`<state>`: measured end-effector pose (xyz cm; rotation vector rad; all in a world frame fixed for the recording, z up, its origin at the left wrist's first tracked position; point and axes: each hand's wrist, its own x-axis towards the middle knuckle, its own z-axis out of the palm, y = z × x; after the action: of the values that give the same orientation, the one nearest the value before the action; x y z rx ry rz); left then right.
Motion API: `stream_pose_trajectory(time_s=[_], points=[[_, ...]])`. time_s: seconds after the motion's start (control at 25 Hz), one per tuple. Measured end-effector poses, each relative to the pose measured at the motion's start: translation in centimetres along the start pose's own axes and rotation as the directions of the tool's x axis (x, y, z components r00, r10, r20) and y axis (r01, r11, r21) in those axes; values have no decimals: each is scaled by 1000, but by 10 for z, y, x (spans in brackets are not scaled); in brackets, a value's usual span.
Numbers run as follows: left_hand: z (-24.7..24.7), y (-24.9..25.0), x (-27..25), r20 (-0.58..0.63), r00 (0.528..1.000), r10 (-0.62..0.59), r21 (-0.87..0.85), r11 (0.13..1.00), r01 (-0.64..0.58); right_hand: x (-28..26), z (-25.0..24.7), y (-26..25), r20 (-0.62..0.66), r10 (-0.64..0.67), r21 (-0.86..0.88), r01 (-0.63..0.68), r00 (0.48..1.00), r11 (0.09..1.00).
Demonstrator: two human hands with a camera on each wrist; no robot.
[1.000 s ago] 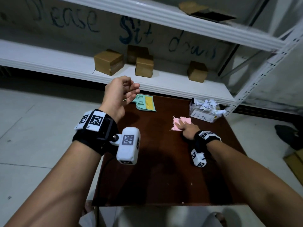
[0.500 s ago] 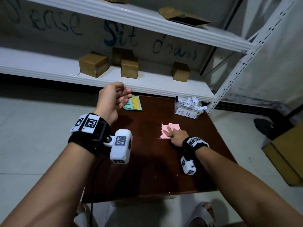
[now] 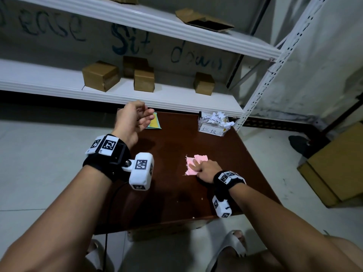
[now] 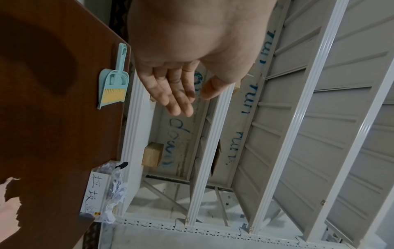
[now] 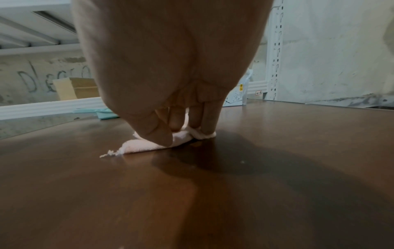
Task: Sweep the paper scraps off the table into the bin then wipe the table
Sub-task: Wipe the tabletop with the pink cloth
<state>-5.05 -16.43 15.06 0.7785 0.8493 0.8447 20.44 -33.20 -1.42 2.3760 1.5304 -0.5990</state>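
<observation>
A pink cloth (image 3: pixel 199 159) lies on the dark brown table (image 3: pixel 172 197), right of centre. My right hand (image 3: pixel 204 168) presses down on it with thumb and fingertips (image 5: pixel 208 124), and the cloth (image 5: pixel 145 144) bunches slightly under them. My left hand (image 3: pixel 137 118) hangs in the air over the table's far left corner, fingers (image 4: pixel 177 99) relaxed and holding nothing. A clear bin (image 3: pixel 213 128) with a handwritten label stands at the far right corner, full of white paper scraps (image 3: pixel 216 117). A teal dustpan with a yellow-bristled brush (image 4: pixel 113 87) lies at the far left edge.
White metal shelving (image 3: pixel 176 99) runs behind the table, with several cardboard boxes (image 3: pixel 101 75) on it. Its perforated upright (image 3: pixel 261 89) stands beside the bin. A large cardboard box (image 3: pixel 337 165) sits on the floor to the right. My slippered feet (image 3: pixel 231 246) are below the near edge.
My right hand has slid the pink cloth along the table toward me, away from the bin. The left hand stays raised and empty.
</observation>
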Motion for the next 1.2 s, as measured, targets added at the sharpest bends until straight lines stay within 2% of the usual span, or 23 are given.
stream_pose_trajectory(time_s=[0.12,0.6,0.96,1.2], points=[[-3,-6,-8,7,1000,7,7,1000,-7,-16,10,0,-33,9,-2,-9,999,1000],[-7,-24,-45,55,998,-31,28,999,29,-79,38,-5,-28,85,87,-82,996,993],[-17,-53,-69,124,991,-48,112,993,35,-124,49,-11,-62,59,106,-52,996,993],[-20,-56,-84,124,992,-24,69,997,15,-139,57,-6,-57,66,91,-60,996,994]])
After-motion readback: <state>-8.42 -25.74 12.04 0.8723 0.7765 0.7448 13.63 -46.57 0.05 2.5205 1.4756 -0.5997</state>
